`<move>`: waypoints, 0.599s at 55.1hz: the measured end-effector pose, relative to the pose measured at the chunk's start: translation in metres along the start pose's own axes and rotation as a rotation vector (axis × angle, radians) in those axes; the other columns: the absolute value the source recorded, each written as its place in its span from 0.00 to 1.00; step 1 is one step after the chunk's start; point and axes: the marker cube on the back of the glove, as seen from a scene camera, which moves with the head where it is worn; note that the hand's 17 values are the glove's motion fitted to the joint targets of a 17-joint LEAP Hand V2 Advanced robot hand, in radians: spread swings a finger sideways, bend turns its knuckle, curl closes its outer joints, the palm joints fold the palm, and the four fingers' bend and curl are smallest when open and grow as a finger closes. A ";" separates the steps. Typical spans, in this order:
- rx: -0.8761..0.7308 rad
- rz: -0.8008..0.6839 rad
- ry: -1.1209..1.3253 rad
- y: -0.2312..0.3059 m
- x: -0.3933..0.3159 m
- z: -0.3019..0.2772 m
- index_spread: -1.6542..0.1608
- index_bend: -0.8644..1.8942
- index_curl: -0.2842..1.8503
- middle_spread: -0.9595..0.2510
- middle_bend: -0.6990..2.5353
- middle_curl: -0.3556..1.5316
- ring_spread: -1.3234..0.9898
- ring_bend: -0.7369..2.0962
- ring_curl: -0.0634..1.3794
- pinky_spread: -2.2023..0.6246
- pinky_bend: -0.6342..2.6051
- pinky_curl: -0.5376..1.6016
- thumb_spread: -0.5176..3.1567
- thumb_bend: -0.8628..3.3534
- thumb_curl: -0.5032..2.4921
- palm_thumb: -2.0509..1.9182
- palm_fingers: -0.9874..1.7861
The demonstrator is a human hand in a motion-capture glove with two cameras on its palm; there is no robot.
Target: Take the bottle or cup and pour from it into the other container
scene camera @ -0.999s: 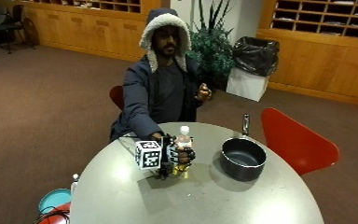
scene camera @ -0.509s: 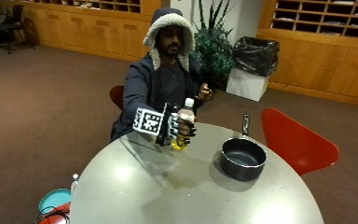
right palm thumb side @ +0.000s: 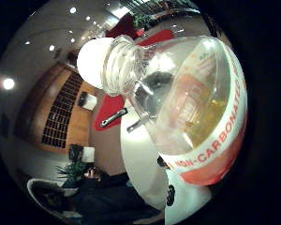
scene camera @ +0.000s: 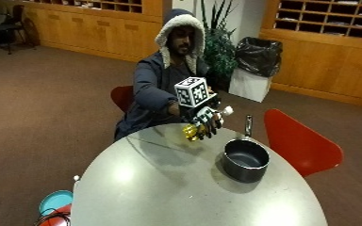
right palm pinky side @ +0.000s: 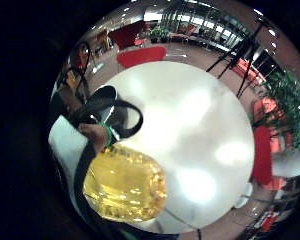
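Table (scene camera: 168,188): round, pale grey top, we see it ringed by red chairs (scene camera: 300,141) on brown carpet. Wooden cubby shelving along back wall, potted plant and black-bagged bin behind seated person. Gloved right hand (scene camera: 205,120) wraps clear plastic bottle with yellow liquid and white cap (scene camera: 201,126), held tilted above table, cap toward dark round metal pot with long handle (scene camera: 245,160) resting on table.

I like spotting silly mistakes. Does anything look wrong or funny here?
One thing: the bottle of yellow liquid is tipped toward the pot, held up by the right hand, but its white cap is still on. Nothing can pour yet. No spills on the table.
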 end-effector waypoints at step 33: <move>-0.167 -0.179 0.797 -0.068 -0.066 0.052 0.76 0.36 0.27 0.61 0.30 0.43 0.51 0.48 0.32 0.77 0.32 0.42 0.29 0.20 0.37 0.75 0.78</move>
